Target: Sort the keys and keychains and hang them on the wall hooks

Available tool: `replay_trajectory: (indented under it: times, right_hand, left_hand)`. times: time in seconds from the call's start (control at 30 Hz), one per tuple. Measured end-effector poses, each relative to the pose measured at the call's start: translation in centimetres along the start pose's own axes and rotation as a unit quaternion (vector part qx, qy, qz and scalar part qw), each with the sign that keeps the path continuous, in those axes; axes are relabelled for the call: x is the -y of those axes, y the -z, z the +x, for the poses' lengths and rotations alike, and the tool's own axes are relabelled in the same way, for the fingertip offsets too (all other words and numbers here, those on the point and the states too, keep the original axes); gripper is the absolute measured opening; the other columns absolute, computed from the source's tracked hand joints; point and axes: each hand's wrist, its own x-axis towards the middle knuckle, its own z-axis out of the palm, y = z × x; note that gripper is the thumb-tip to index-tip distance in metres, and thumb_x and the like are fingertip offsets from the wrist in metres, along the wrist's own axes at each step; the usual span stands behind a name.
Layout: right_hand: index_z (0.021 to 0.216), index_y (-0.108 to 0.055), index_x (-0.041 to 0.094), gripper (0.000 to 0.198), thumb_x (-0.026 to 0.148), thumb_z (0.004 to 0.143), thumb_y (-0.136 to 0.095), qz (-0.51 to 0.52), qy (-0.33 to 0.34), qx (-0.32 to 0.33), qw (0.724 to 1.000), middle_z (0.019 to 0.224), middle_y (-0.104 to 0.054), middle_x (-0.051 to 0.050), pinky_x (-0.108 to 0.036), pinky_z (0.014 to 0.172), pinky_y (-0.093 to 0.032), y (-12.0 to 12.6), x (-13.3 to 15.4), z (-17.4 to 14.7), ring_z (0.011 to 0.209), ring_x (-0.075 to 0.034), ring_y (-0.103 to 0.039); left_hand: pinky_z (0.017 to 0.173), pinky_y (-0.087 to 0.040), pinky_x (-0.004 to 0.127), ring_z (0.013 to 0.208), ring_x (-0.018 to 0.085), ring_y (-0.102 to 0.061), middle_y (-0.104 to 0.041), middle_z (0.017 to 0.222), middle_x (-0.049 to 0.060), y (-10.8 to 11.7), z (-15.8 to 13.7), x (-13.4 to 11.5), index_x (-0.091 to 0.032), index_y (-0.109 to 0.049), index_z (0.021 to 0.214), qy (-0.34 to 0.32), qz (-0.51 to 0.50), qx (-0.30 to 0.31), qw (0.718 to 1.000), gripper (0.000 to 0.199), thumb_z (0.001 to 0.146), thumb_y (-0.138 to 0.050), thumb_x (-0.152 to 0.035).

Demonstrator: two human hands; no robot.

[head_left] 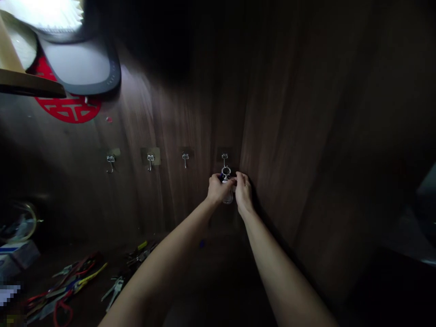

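Observation:
A metal key ring (225,171) is at the rightmost wall hook (224,157), just under its lower end; whether it hangs on the hook cannot be made out. Below the ring dangles a pale, clear-looking keychain tag (228,197). My left hand (216,188) is closed on the keychain from the left, thumb across its upper part. From the right, my right hand (244,193) has its bent fingertips at the same keychain, pinching its side. Something dark blue shows behind my left fingers. The dim light hides finer detail.
Three more hooks, including a left one (111,160), line the brown wood wall. Lower left lie bunched keys (117,286), colourful lanyards (68,290) and a small box (18,259). A lamp (51,18) and a red paper cutout (73,111) are upper left. A side panel (289,136) stands close on the right.

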Motion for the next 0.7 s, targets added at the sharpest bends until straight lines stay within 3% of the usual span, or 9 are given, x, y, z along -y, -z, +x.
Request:
replay_trajectory:
  times: [0.1,0.27,0.47,0.6,0.7]
  right_hand:
    - [0.106,-0.055,0.013,0.046,0.045,0.083,-0.030,-0.048,0.042,-0.010,0.998,0.109,-0.061,-0.014,-0.034,0.088,-0.042,1.0,0.6,-0.7,0.104,-0.022,-0.054]
    - [0.110,-0.052,0.013,0.045,0.044,0.086,-0.029,-0.097,0.063,-0.009,0.993,0.107,-0.062,-0.015,-0.033,0.082,-0.045,1.7,2.0,-1.0,0.099,-0.022,-0.058]
    - [0.127,-0.038,0.017,0.043,0.015,0.085,-0.031,-0.150,0.213,0.035,0.965,0.112,-0.063,-0.008,-0.034,0.091,-0.042,1.1,5.1,1.1,0.104,-0.018,-0.056]
    - [0.134,-0.032,0.022,0.064,0.001,0.074,-0.034,-0.247,0.224,0.119,0.935,0.116,-0.062,-0.002,-0.035,0.092,-0.041,0.7,5.6,2.7,0.108,-0.019,-0.054]
    - [0.137,-0.029,0.025,0.069,-0.001,0.073,-0.036,-0.309,0.215,0.139,0.916,0.120,-0.061,0.000,-0.037,0.091,-0.042,0.7,5.6,3.1,0.112,-0.021,-0.052]
  left_hand:
    - [0.076,-0.046,0.026,0.080,0.017,-0.062,-0.066,0.085,0.007,-0.5,0.0,0.0,-0.011,-0.059,0.093,0.047,-0.083,0.023,0.995,0.041,0.061,-0.074,-0.032]
    - [0.061,-0.046,0.021,0.059,0.010,-0.058,-0.064,0.072,0.003,-0.5,0.0,-0.3,-0.013,-0.060,0.085,0.065,-0.114,0.054,0.990,0.025,0.069,-0.066,-0.032]
    - [0.060,-0.047,0.022,0.060,0.013,-0.060,-0.065,0.066,0.003,0.3,1.3,0.1,-0.013,-0.063,0.079,0.076,-0.081,0.038,0.993,0.022,0.064,-0.069,-0.028]
    - [0.060,-0.047,0.023,0.065,0.016,-0.062,-0.067,0.066,0.004,0.6,1.8,0.5,-0.012,-0.065,0.078,0.076,-0.051,0.031,0.995,0.026,0.061,-0.072,-0.031]
    - [0.060,-0.046,0.023,0.067,0.018,-0.062,-0.067,0.067,0.006,0.6,1.9,0.2,-0.011,-0.066,0.078,0.070,-0.040,0.033,0.996,0.029,0.062,-0.071,-0.034]
